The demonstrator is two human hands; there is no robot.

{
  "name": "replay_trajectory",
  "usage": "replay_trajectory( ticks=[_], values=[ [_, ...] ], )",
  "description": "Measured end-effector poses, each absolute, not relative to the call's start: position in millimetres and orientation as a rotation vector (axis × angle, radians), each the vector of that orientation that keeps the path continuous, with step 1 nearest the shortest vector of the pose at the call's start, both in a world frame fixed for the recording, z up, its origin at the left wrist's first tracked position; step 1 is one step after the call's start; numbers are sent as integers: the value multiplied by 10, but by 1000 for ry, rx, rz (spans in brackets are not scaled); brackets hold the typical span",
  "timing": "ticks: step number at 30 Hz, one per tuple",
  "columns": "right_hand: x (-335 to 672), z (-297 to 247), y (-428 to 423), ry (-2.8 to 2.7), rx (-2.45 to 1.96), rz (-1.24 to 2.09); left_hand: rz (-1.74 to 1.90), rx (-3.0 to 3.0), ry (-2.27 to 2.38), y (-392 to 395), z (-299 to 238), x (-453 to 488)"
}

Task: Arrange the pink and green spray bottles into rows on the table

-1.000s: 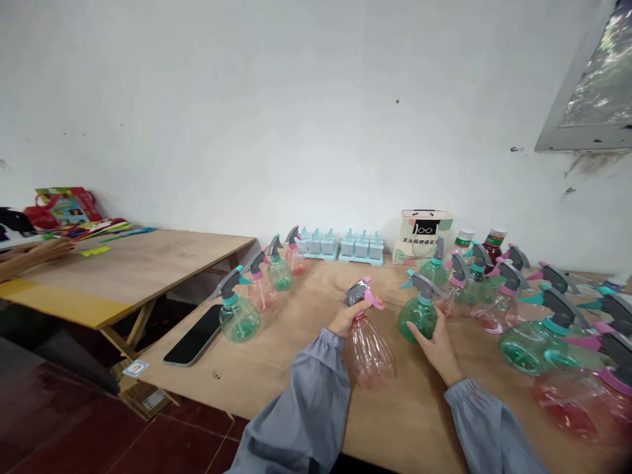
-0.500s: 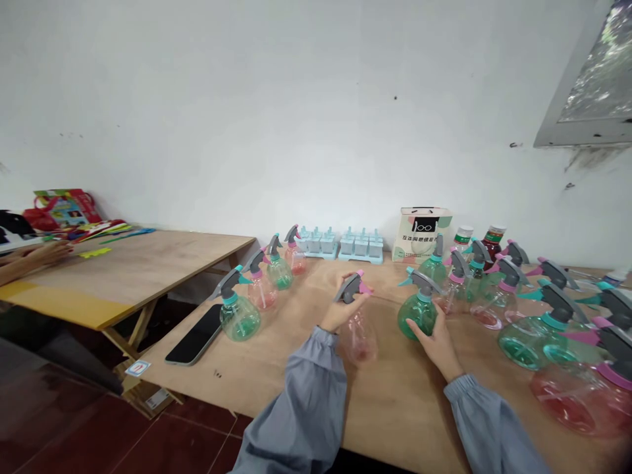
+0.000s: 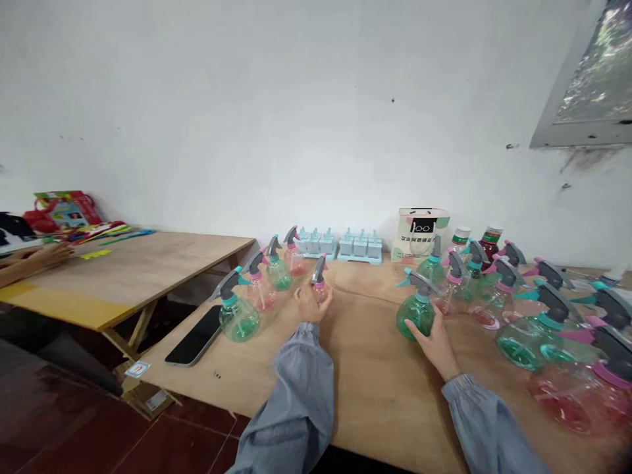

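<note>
My left hand (image 3: 311, 304) is wrapped round a pink spray bottle (image 3: 320, 291) with a grey trigger head, upright near the middle of the table; most of its body is hidden behind my fingers. On the right, my right hand (image 3: 434, 339) grips the side of a green spray bottle (image 3: 413, 315), its teal nozzle pointing left. Left of my left hand stand a green bottle (image 3: 239, 318), a pink bottle (image 3: 261, 292), another green bottle (image 3: 279, 272) and another pink bottle (image 3: 295, 259).
Several more pink and green spray bottles (image 3: 526, 339) crowd the right side. A black phone (image 3: 195, 337) lies at left. Light blue ice-pop moulds (image 3: 360, 247), a printed box (image 3: 419, 236) and a red-brown bottle (image 3: 490, 245) stand by the wall. Another person's hands (image 3: 47, 255) rest over the left table.
My left hand has carried the pink spray bottle left and farther back, and now holds it lower, round the body rather than near the trigger head. My right hand stays on the green bottle.
</note>
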State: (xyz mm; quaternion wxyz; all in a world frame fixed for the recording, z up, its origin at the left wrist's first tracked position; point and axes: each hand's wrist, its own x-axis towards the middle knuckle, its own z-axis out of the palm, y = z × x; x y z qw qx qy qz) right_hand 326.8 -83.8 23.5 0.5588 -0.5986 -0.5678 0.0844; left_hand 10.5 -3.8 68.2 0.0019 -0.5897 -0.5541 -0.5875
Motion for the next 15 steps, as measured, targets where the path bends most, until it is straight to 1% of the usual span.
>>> replay_trajectory(
  ticks=[3,6,10,15],
  values=[
    [3271,238,-838,-1339,-1429,220,-1408,-1878,-1858,-66,583,126],
    [3268,239,-829,-1342,-1426,221,-1178,-1854,-1970,-45,569,121],
    [3244,206,-801,-1316,-1394,205,-1050,-1763,-2113,200,694,101],
    [3205,146,-779,-1344,-1352,150,-1101,-1829,-2266,664,993,59]
  ],
)
